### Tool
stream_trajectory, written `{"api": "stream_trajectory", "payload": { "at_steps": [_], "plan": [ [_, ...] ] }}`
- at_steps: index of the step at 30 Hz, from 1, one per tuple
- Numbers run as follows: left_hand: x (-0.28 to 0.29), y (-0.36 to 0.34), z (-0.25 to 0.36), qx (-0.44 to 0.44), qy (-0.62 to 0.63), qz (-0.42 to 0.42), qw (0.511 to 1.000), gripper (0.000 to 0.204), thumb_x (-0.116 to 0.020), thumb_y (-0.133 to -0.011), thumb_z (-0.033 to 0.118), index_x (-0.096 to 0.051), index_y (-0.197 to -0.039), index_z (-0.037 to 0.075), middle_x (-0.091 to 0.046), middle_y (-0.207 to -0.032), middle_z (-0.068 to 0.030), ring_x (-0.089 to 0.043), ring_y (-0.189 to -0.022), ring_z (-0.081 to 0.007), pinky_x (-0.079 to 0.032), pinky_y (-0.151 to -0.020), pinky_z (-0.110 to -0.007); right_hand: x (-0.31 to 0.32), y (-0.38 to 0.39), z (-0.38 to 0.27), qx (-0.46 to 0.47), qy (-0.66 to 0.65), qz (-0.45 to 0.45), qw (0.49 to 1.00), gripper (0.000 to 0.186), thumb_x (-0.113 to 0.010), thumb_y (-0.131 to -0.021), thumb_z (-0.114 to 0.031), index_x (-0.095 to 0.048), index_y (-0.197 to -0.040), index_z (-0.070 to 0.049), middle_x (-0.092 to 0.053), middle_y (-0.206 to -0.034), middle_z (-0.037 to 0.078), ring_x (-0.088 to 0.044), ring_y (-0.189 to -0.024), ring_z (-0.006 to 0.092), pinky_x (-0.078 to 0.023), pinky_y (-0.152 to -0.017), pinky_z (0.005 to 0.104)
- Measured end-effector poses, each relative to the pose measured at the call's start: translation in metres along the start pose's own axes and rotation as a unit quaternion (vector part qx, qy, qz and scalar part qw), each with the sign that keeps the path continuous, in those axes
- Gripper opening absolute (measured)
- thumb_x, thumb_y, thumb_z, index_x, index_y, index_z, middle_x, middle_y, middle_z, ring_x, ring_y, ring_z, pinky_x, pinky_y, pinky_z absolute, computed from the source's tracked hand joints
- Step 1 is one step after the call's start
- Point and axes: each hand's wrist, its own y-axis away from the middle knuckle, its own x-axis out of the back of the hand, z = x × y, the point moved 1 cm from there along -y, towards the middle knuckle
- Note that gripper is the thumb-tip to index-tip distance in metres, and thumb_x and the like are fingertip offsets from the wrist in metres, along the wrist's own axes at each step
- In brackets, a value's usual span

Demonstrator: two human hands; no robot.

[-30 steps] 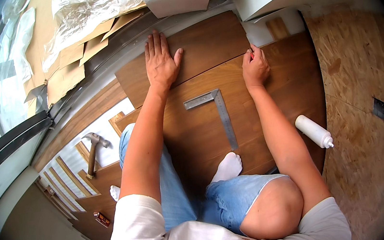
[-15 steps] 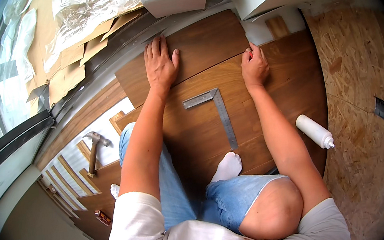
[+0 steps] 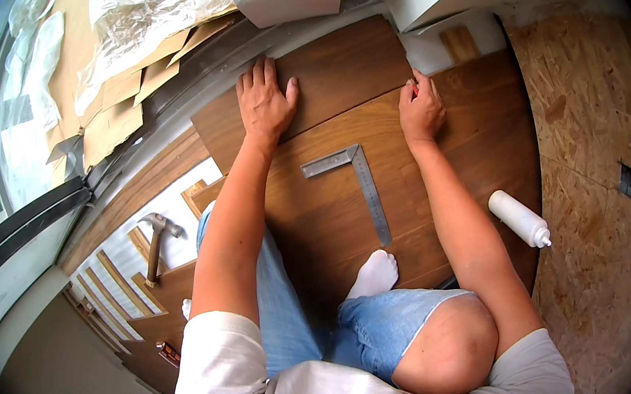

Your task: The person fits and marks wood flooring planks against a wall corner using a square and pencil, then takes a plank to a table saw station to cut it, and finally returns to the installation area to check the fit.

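Brown plank lies under flat, open left hand; at its near-right corner, right hand pinches red tool, likely marking; next stroke needs steadiness.

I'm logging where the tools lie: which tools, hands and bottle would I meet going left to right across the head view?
Claw hammer with grey metal head and brown wooden handle, bare left hand, grey metal L-shaped square, bare right hand, white cylindrical plastic bottle.
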Motion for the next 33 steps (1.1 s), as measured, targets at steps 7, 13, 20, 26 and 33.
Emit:
{"api": "stream_trajectory", "payload": {
  "at_steps": [7, 13, 20, 26, 33],
  "plan": [
    [0.0056, -0.0008, 0.0060, 0.007, 0.008, -0.003, 1.000, 0.055, -0.067, -0.091, 0.036, -0.058, -0.135, 0.003, -0.060, -0.128, -0.0182, -0.055, -0.118, -0.0382, -0.040, -0.107, -0.048, 0.0000, 0.0008, 0.0021, -0.004, 0.004, 0.004, 1.000, 0.027, -0.066, -0.091, -0.019, -0.071, -0.118, -0.012, -0.074, -0.104, 0.010, -0.071, -0.096, 0.0329, -0.057, -0.082, 0.0437],
    [0.0016, -0.0018, 0.0045, 0.011, -0.012, -0.014, 1.000, 0.056, -0.067, -0.092, 0.037, -0.057, -0.136, 0.003, -0.060, -0.128, -0.0189, -0.055, -0.118, -0.0384, -0.039, -0.107, -0.049, -0.0018, -0.0017, 0.0022, -0.003, -0.011, 0.014, 1.000, 0.026, -0.067, -0.091, -0.017, -0.070, -0.116, -0.012, -0.073, -0.102, 0.009, -0.071, -0.095, 0.0311, -0.057, -0.081, 0.0423],
    [-0.0017, 0.0004, 0.0028, -0.003, -0.028, -0.010, 1.000, 0.057, -0.067, -0.092, 0.036, -0.057, -0.136, 0.002, -0.060, -0.127, -0.0190, -0.054, -0.118, -0.0388, -0.039, -0.108, -0.049, 0.0010, -0.0009, 0.0007, -0.008, -0.006, 0.009, 1.000, 0.027, -0.067, -0.090, -0.017, -0.070, -0.116, -0.011, -0.073, -0.101, 0.009, -0.071, -0.094, 0.0307, -0.057, -0.081, 0.0418],
    [-0.0004, 0.0006, 0.0051, 0.005, -0.018, -0.022, 1.000, 0.056, -0.066, -0.093, 0.036, -0.057, -0.137, 0.003, -0.059, -0.132, -0.0187, -0.053, -0.123, -0.0380, -0.038, -0.110, -0.049, 0.0001, -0.0004, 0.0030, 0.003, -0.004, 0.021, 1.000, 0.026, -0.066, -0.091, -0.017, -0.071, -0.115, -0.010, -0.073, -0.101, 0.009, -0.071, -0.093, 0.0306, -0.058, -0.080, 0.0418],
    [0.0010, 0.0003, 0.0045, -0.007, -0.027, -0.031, 0.999, 0.058, -0.064, -0.096, 0.037, -0.054, -0.143, 0.005, -0.057, -0.138, -0.0181, -0.051, -0.127, -0.0385, -0.037, -0.112, -0.049, 0.0055, 0.0000, -0.0011, -0.009, -0.017, 0.016, 1.000, 0.025, -0.065, -0.091, -0.017, -0.071, -0.114, -0.010, -0.073, -0.100, 0.010, -0.071, -0.092, 0.0312, -0.058, -0.078, 0.0417]
  ]
}}
